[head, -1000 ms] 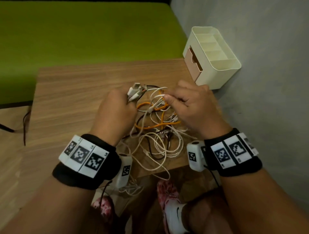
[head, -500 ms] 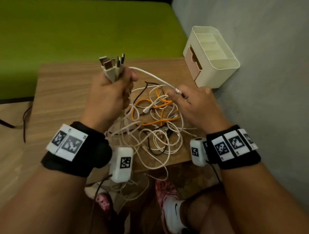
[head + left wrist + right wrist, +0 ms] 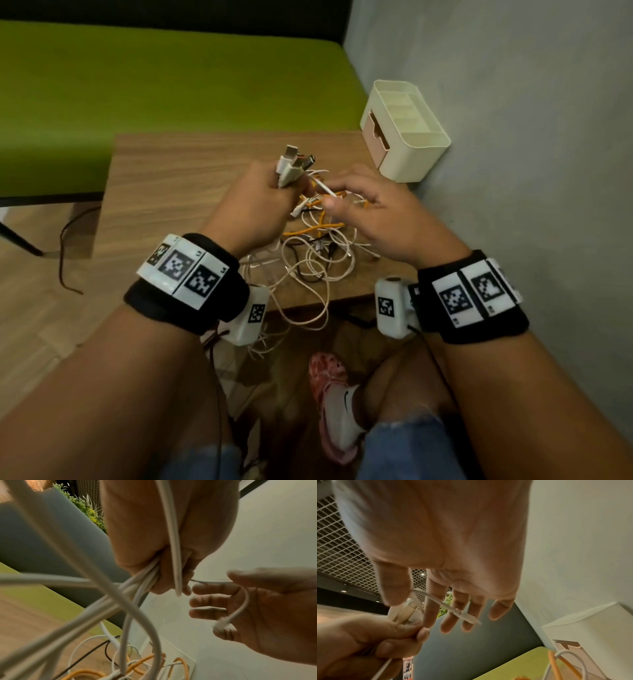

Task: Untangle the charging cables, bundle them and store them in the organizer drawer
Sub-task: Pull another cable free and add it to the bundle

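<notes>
Green bench stands at far left behind the wooden table. Left hand is raised above the table, fist wrapped round a bunch of white cable ends; several plugs stick up out of the top of the fist, and the left wrist view shows their cords running out below the curled fingers. One thin white cable leads from that fist to the right hand. Right hand is loosely spread, fingers straight; in the right wrist view the small plug of that cable lies across the fingers with the thumb near it, and a firm pinch cannot be confirmed. The remaining tangle of white, orange and black cables lies on the table between the wrists, some loops hanging over the near edge. The cream organizer sits at the table's far right corner against the wall, its pink drawer appearing shut. Judged risks: the loose plug may slip from the spread fingers and drop back into the heap; pulling upward while loops remain crossed may tighten knots or drag the overhanging cords off the edge; the drawer needs opening before storage.
</notes>
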`<state>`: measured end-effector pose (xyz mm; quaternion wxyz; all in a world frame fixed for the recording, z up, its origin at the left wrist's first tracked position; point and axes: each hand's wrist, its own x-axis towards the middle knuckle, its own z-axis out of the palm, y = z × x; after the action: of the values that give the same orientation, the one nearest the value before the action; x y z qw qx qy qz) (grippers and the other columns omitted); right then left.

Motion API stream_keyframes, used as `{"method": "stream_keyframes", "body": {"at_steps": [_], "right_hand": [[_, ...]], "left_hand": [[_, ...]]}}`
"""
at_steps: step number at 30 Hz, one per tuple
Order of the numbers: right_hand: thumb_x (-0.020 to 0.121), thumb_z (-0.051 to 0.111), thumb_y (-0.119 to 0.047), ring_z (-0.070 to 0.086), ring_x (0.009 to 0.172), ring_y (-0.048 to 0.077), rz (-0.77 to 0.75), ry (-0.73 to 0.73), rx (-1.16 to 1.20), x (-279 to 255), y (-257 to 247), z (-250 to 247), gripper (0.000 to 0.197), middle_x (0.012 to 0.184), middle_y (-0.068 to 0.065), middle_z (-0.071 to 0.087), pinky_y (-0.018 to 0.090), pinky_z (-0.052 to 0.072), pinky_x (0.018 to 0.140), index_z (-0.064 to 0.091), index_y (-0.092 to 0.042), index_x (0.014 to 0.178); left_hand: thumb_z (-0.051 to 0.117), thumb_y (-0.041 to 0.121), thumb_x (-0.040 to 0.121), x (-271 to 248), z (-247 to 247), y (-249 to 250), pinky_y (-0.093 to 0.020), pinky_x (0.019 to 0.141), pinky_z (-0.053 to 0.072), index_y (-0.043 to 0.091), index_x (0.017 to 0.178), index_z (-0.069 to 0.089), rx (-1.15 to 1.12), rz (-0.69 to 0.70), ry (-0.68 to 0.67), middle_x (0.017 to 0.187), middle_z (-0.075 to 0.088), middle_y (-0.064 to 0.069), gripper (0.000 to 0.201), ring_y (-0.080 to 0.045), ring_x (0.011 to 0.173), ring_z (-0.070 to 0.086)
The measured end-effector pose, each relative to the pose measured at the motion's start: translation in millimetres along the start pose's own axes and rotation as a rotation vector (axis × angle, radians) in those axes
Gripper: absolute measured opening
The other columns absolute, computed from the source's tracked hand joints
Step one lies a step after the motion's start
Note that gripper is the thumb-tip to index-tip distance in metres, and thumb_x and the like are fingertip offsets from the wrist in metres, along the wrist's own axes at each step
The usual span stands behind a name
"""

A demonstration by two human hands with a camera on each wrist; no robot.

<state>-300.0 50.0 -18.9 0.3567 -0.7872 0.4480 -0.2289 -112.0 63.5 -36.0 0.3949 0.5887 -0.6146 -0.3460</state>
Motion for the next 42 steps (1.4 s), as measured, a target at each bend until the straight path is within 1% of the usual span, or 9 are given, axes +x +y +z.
{"method": "stream_keyframes", "body": {"at_steps": [5, 9, 13, 20, 25, 30, 35, 40, 42], "right_hand": [[0.095, 0.062, -0.032, 0.054, 0.089, 0.013, 0.03, 0.226, -0.15, -31, -13, 2, 0.017, 0.094, 0.0, 0.055, 0.034, 0.044, 0.079, 0.075, -0.022, 0.098], [0.096, 0.061, -0.033, 0.059, 0.083, 0.014, 0.146, 0.125, -0.317, -55, -17, 4, 0.02, 0.088, -0.002, 0.066, 0.03, 0.048, 0.073, 0.075, -0.021, 0.102], [0.093, 0.063, -0.029, 0.064, 0.077, 0.012, 0.221, 0.069, -0.388, -75, -26, 15, 0.01, 0.082, -0.008, 0.064, 0.028, 0.05, 0.067, 0.07, -0.025, 0.1], [0.091, 0.063, -0.042, 0.06, 0.092, 0.016, 0.417, -0.514, -0.624, -110, -40, 19, 0.023, 0.095, -0.004, 0.064, 0.034, 0.051, 0.081, 0.072, -0.024, 0.103], [0.08, 0.075, -0.031, 0.056, 0.106, 0.007, 0.232, -0.249, -0.269, -110, -57, 19, 0.052, 0.118, -0.013, 0.059, 0.03, 0.046, 0.085, 0.057, -0.037, 0.129], [0.072, 0.081, -0.022, 0.068, 0.104, 0.022, 0.194, -0.499, 0.221, -112, -71, 48, 0.051, 0.11, -0.002, 0.072, 0.044, 0.05, 0.099, 0.057, -0.035, 0.115], [0.1, 0.055, -0.021, 0.07, 0.061, 0.014, 0.336, -0.56, 0.416, -110, -72, 64, 0.012, 0.073, 0.001, 0.073, 0.027, 0.059, 0.058, 0.06, -0.01, 0.097], [0.087, 0.07, -0.032, 0.063, 0.11, 0.014, 0.227, -0.526, -0.132, -79, -41, 52, 0.05, 0.13, -0.009, 0.061, 0.035, 0.052, 0.092, 0.053, -0.031, 0.134], [0.084, 0.073, -0.028, 0.054, 0.124, 0.009, 0.179, -0.339, 0.029, -64, -34, 47, 0.063, 0.137, -0.01, 0.055, 0.034, 0.047, 0.101, 0.047, -0.033, 0.141]], "left_hand": [[0.05, 0.02, 0.1, -37, 4, 24, -0.024, 0.046, 0.033, 0.012, 0.093, 0.069, -0.167, -0.026, 0.02, 0.071, 0.064, 0.001, 0.022, 0.002, 0.042, 0.043], [0.048, 0.022, 0.103, -58, -3, 52, -0.016, 0.04, 0.031, 0.01, 0.102, 0.065, -0.331, 0.002, 0.105, 0.099, 0.07, -0.009, 0.021, 0.003, 0.038, 0.042], [0.044, 0.025, 0.104, -79, -12, 79, -0.019, 0.04, 0.028, 0.012, 0.088, 0.06, -0.427, 0.008, 0.087, 0.079, 0.069, -0.008, 0.027, -0.004, 0.039, 0.032], [0.039, 0.031, 0.105, -111, -15, 78, -0.036, 0.063, 0.053, 0.013, 0.078, 0.052, -0.494, -0.128, 0.085, 0.061, 0.068, -0.002, 0.035, -0.017, 0.056, 0.063], [0.04, 0.036, 0.104, -135, -3, 75, -0.04, 0.06, 0.057, 0.013, 0.079, 0.049, -0.581, -0.203, 0.012, 0.053, 0.058, -0.002, 0.035, -0.019, 0.053, 0.061], [0.041, 0.038, 0.103, -133, -11, 85, -0.04, 0.056, 0.055, 0.013, 0.079, 0.048, -0.704, -0.185, 0.004, 0.052, 0.048, 0.0, 0.036, -0.015, 0.048, 0.054], [0.039, 0.04, 0.103, -123, -21, 73, -0.032, 0.046, 0.055, 0.016, 0.079, 0.045, -0.603, -0.206, 0.013, 0.049, 0.039, 0.006, 0.035, -0.008, 0.04, 0.041], [0.039, 0.039, 0.104, -109, -17, 37, -0.024, 0.044, 0.029, 0.019, 0.072, 0.043, -0.415, -0.243, 0.045, 0.051, 0.035, 0.003, 0.038, -0.012, 0.042, 0.029], [0.041, 0.037, 0.103, -104, -10, 22, -0.026, 0.046, 0.026, 0.019, 0.071, 0.043, -0.314, -0.266, 0.014, 0.053, 0.035, 0.002, 0.037, -0.013, 0.045, 0.028]]}}
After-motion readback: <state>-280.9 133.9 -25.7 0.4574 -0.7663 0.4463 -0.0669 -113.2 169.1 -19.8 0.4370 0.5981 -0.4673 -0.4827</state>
